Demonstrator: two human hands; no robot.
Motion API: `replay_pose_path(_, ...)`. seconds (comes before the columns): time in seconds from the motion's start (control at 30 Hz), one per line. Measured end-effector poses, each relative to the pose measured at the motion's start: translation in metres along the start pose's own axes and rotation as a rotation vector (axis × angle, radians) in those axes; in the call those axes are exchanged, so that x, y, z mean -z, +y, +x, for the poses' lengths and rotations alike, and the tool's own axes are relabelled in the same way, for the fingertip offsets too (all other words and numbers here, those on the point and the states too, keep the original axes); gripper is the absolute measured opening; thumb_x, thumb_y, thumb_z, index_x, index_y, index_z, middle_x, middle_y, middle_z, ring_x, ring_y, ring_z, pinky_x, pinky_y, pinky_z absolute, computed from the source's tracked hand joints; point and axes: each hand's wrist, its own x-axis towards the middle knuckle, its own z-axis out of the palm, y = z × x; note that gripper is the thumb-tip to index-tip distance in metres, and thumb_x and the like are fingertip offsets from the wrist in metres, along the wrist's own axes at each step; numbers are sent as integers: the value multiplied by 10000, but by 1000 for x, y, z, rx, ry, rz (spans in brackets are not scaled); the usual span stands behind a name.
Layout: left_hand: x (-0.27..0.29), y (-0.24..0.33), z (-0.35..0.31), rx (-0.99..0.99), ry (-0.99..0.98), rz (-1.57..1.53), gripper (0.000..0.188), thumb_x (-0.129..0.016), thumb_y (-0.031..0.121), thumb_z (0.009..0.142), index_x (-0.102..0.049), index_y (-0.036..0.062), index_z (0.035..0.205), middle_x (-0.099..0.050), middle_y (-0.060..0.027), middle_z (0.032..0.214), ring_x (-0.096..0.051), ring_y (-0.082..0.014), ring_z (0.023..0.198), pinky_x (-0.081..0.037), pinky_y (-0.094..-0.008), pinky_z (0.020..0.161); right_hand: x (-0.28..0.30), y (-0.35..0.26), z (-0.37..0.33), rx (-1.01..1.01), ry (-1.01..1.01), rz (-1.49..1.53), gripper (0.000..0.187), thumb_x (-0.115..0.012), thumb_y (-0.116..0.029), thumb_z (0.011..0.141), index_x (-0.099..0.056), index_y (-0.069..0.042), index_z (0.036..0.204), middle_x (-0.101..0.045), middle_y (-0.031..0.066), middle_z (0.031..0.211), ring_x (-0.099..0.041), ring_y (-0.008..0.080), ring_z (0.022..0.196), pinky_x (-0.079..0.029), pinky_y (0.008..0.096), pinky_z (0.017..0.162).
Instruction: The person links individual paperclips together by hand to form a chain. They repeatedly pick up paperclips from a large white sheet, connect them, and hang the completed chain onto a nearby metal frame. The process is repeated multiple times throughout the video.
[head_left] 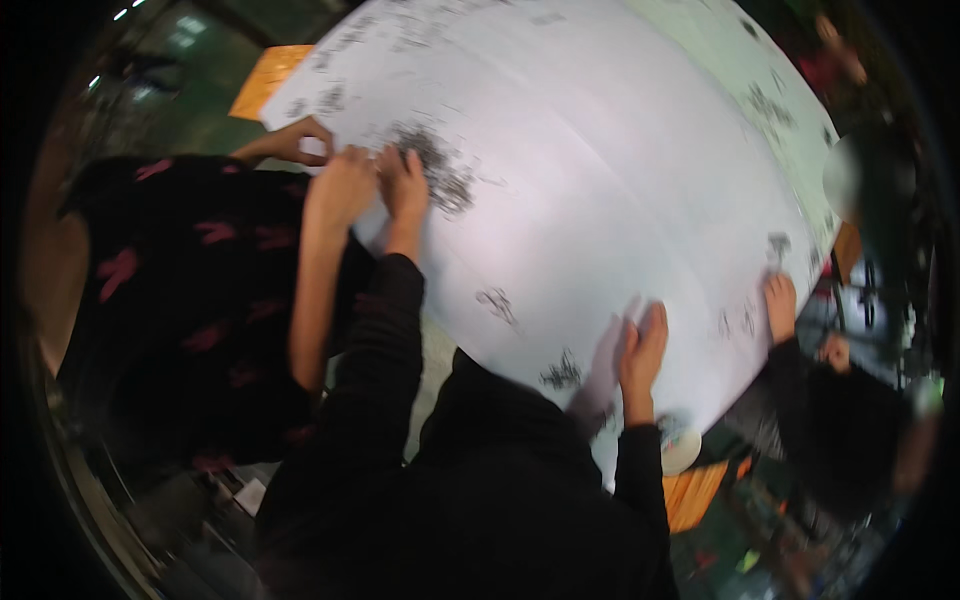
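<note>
My left hand [404,190] reaches to the near edge of a large pile of small dark, thin pieces [435,165] on the white table [560,150]. Its fingers look stretched and a little apart; the pieces are too small and blurred to name. Over at the right, my right hand [643,352] stands at the table with fingers stretched, and nothing shows in it. A small heap of the same dark pieces [561,372] lies to its left. Between my hands is another little cluster [497,305].
At my left, a person in a dark patterned top has both hands [340,185] close beside my left hand. Another person's hand [780,305] rests at the table's right side, near a few pieces [778,245]. A pale round container [682,453] sits by the table's near-right edge.
</note>
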Motion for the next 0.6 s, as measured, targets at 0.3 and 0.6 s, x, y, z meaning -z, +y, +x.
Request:
replay_pose_path(0.3,32,24,-33,-269,130,-250,402,-455,234,915,-453,-35,1214,-473,-239,1231,-427,-369,1149,-304,-401,995,37,-37,-59,-105,-200,66,665,-729,-195,691,-431,-63,1270,-487,141,1178,-496,325,1050,-422,392,866)
replay_pose_path(0.6,68,56,-145,-216,-185,-452,387,-460,200,910,-450,-42,1212,-469,-241,1223,-422,-368,1146,-296,-393,997,-7,-72,-85,70,-192,-30,797,-792,-368,560,-471,-96,1238,-488,81,1058,-478,258,927,-400,365,776)
